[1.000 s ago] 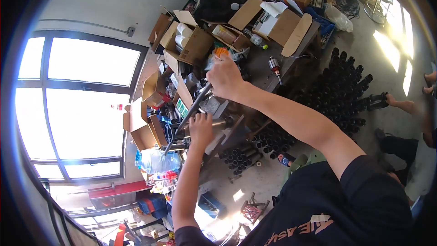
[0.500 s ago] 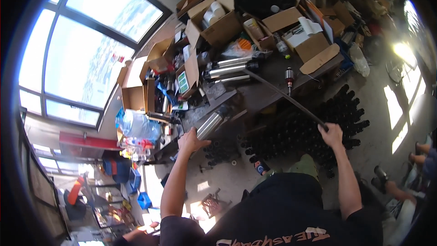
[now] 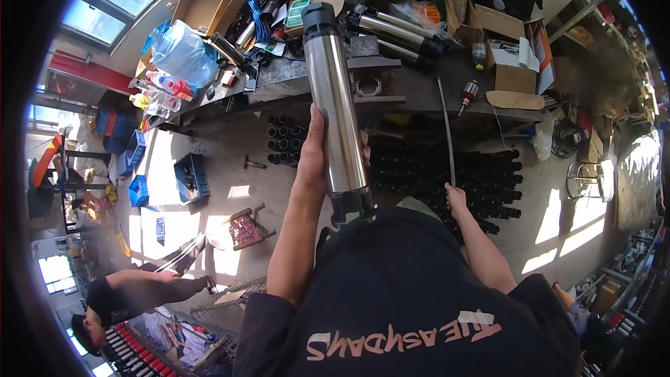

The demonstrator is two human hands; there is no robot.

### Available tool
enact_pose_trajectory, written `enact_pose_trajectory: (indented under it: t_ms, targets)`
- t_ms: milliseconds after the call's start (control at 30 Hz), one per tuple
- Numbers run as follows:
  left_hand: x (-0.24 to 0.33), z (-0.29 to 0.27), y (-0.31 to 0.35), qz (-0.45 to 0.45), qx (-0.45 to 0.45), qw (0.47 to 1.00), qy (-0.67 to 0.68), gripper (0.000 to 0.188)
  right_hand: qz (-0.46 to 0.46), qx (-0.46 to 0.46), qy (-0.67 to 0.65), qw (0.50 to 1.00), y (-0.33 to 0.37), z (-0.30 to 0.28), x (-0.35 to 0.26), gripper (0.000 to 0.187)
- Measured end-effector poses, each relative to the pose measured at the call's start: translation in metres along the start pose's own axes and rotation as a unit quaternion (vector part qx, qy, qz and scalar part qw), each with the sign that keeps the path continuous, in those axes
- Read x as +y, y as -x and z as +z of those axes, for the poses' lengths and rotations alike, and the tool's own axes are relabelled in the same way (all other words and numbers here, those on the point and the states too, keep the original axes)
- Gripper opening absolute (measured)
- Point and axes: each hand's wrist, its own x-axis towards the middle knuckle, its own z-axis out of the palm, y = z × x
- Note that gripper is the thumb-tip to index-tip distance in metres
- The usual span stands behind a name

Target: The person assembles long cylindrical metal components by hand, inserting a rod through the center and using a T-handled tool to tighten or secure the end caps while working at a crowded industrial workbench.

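Note:
My left hand [image 3: 315,147] is wrapped round a shiny metal cylinder with black end caps [image 3: 336,112], which looks like a pump body. Its lower cap comes close to my shirt, and its far end reaches over the workbench edge. In my right hand [image 3: 456,201] is the near end of a long thin metal bar [image 3: 448,129]. The bar's far end reaches the front of the bench. Between the two hands, a square metal block with a round hole [image 3: 368,87] sits at the bench edge.
More metal cylinders [image 3: 398,32] lie on the cluttered workbench [image 3: 412,87], near open cardboard boxes [image 3: 513,63]. Rows of black tubular parts [image 3: 481,175] stand on the floor below. Left are a blue crate [image 3: 202,185], a small folding stool [image 3: 250,229] and another person [image 3: 139,297].
My left hand has lifted the cylinder off the bench and brought it toward my body. The bar stays in my right hand and now points more straight ahead. The view has turned left.

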Motion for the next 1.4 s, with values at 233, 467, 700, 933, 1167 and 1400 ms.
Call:
enact_pose_trajectory:
  t_ms: [233,467,700,933,1167,1400]
  targets:
    - [0.018,0.013,0.002,0.057,-0.004,0.997,-0.042,0.074,0.040,-0.018,0.015,0.999,-0.003,-0.003,0.008,0.031]
    - [0.007,0.009,-0.020,-0.032,-0.046,0.995,0.081,0.082,0.005,0.018,0.044,0.999,-0.002,0.008,0.020,0.033]
    - [-0.008,0.002,-0.044,-0.087,-0.078,0.970,0.212,0.078,-0.026,0.047,0.062,0.997,-0.007,0.009,0.028,0.036]
    - [-0.008,0.003,-0.050,-0.123,-0.017,0.977,0.175,0.085,-0.033,0.075,0.092,0.992,-0.021,0.003,0.044,0.039]
    - [-0.020,-0.017,-0.053,-0.119,-0.042,0.969,0.213,0.075,-0.072,0.218,0.220,0.948,0.037,0.008,-0.006,0.066]
    - [-0.049,-0.029,-0.064,-0.062,-0.042,0.957,0.281,0.069,-0.209,0.170,0.141,0.953,0.082,-0.013,-0.018,0.066]
